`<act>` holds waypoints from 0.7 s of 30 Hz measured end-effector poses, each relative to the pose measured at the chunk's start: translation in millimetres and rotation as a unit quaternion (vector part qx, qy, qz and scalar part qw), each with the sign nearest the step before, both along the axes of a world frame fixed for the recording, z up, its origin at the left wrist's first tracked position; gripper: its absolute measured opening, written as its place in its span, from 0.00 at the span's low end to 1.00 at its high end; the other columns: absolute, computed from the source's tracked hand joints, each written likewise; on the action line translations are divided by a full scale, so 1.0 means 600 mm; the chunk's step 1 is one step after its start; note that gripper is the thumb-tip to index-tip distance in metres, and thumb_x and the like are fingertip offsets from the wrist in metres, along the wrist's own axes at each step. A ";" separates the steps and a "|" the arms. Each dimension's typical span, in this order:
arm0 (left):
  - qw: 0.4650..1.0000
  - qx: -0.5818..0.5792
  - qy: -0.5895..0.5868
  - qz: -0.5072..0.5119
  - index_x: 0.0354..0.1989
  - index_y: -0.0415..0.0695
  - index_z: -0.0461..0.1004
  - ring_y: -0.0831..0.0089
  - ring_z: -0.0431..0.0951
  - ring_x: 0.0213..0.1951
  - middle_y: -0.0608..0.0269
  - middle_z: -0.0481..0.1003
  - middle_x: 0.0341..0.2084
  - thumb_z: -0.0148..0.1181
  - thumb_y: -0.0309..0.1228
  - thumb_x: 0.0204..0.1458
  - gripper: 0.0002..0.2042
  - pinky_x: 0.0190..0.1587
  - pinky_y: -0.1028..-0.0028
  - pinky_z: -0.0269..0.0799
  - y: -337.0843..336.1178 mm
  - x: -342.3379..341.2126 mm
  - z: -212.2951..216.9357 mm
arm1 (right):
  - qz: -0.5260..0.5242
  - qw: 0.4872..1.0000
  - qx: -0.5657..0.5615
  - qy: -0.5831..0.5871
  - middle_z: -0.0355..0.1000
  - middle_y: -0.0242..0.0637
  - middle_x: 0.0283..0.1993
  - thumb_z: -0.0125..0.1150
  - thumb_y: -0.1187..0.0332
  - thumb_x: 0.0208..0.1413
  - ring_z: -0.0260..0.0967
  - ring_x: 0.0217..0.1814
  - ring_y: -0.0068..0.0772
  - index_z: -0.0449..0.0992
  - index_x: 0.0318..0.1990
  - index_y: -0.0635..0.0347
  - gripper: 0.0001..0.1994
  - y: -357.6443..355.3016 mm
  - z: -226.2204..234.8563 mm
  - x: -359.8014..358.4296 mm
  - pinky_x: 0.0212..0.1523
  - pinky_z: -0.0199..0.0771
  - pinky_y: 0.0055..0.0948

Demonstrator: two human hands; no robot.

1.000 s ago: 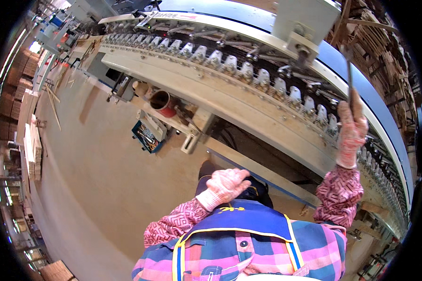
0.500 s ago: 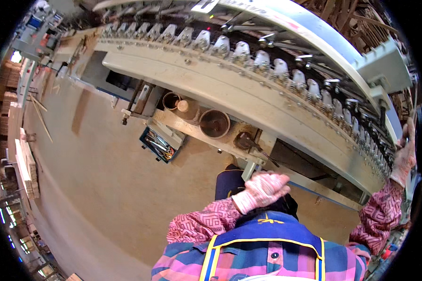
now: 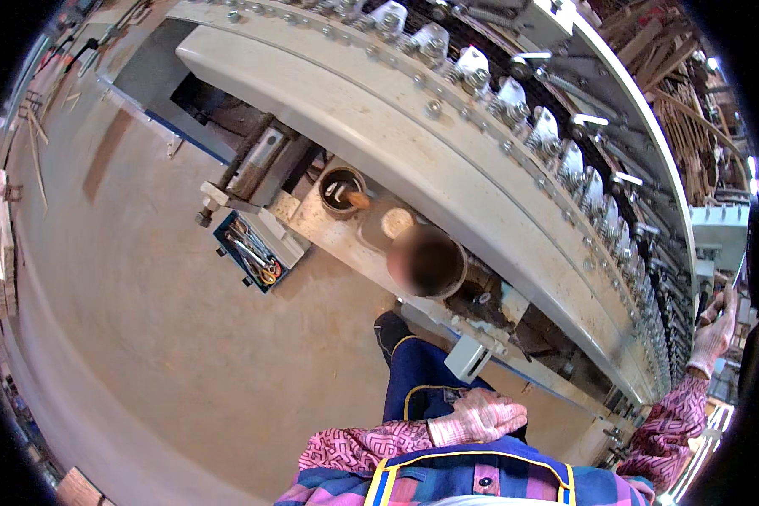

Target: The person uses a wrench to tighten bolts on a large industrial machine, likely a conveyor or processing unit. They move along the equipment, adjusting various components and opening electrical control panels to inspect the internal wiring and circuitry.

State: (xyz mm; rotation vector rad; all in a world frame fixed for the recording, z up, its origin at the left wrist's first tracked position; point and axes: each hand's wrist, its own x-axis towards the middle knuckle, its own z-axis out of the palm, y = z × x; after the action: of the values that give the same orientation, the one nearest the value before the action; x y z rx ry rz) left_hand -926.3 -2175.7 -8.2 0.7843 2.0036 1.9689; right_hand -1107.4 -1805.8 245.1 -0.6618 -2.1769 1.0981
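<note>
1. While the right hand (image 3: 715,331) reaches far out to the right, it is closed around a dark handle or lever (image 3: 706,310) at the end of the long machine (image 3: 447,160); what this part is exactly, I cannot tell, because it is small and near the rim.
2. Compared with one second ago, this hand is lower and further to the side, so the body has moved along the machine and the arm is now stretched out.
3. Left hand (image 3: 479,416) rests loosely curled against the body, holding nothing, as it was before.
4. Both hands wear light gloves, and the sleeves are pink with a pattern.
5. Nearer to the legs, round pots (image 3: 343,190) stand on a narrow shelf (image 3: 329,229) under the machine, and these now appear closer than before.
6. On the floor (image 3: 185,337) lies an open blue toolbox (image 3: 250,251) with hand tools inside, well apart from both hands.
</note>
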 end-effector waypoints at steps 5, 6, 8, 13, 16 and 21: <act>0.997 -0.041 -0.029 -0.056 0.39 0.47 0.78 0.57 0.79 0.30 0.58 0.78 0.31 0.55 0.43 0.56 0.13 0.33 0.62 0.76 -0.003 -0.013 0.010 | 0.040 0.979 0.186 -0.073 0.64 0.20 0.40 0.43 0.63 0.66 0.52 0.28 0.08 0.73 0.55 0.54 0.16 0.036 -0.004 0.003 0.24 0.51 0.10; 0.994 -0.050 -0.042 -0.087 0.42 0.50 0.77 0.55 0.79 0.32 0.60 0.78 0.34 0.50 0.45 0.59 0.15 0.35 0.60 0.76 -0.019 -0.031 0.033 | 0.047 0.969 0.238 -0.052 0.63 0.20 0.40 0.44 0.63 0.65 0.53 0.28 0.09 0.73 0.55 0.54 0.16 0.040 -0.010 0.008 0.24 0.52 0.10; 0.994 -0.049 -0.028 -0.093 0.45 0.52 0.74 0.54 0.78 0.32 0.61 0.78 0.36 0.48 0.46 0.60 0.15 0.36 0.59 0.75 -0.004 -0.030 0.024 | 0.025 0.993 0.113 -0.013 0.61 0.20 0.38 0.44 0.64 0.65 0.52 0.28 0.10 0.73 0.55 0.54 0.16 0.005 -0.004 0.004 0.23 0.51 0.10; 0.997 -0.048 -0.035 -0.055 0.47 0.54 0.73 0.55 0.78 0.34 0.62 0.77 0.39 0.47 0.47 0.60 0.15 0.37 0.60 0.74 0.009 -0.031 0.021 | 0.008 0.998 0.067 0.001 0.63 0.21 0.34 0.42 0.60 0.66 0.50 0.25 0.11 0.70 0.58 0.55 0.19 0.040 -0.022 -0.001 0.22 0.49 0.11; 0.990 -0.087 -0.037 -0.106 0.46 0.54 0.74 0.56 0.78 0.35 0.64 0.77 0.41 0.47 0.47 0.60 0.16 0.38 0.61 0.75 0.004 -0.040 0.019 | 0.014 0.991 0.128 -0.019 0.64 0.20 0.35 0.42 0.60 0.66 0.51 0.25 0.11 0.68 0.60 0.55 0.20 0.070 -0.030 -0.007 0.22 0.50 0.11; 0.996 -0.054 -0.040 -0.058 0.45 0.53 0.75 0.59 0.79 0.37 0.64 0.78 0.38 0.48 0.47 0.60 0.15 0.40 0.62 0.75 0.002 -0.021 0.010 | 0.020 0.989 0.144 0.023 0.66 0.22 0.39 0.44 0.58 0.64 0.52 0.26 0.13 0.70 0.59 0.55 0.20 0.052 -0.039 -0.010 0.23 0.53 0.13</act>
State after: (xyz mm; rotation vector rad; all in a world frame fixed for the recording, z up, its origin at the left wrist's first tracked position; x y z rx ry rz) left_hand -939.0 -2174.7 -2.1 0.7648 1.9539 1.7825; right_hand -1113.1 -1774.4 221.5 -0.4605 -2.2578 0.7869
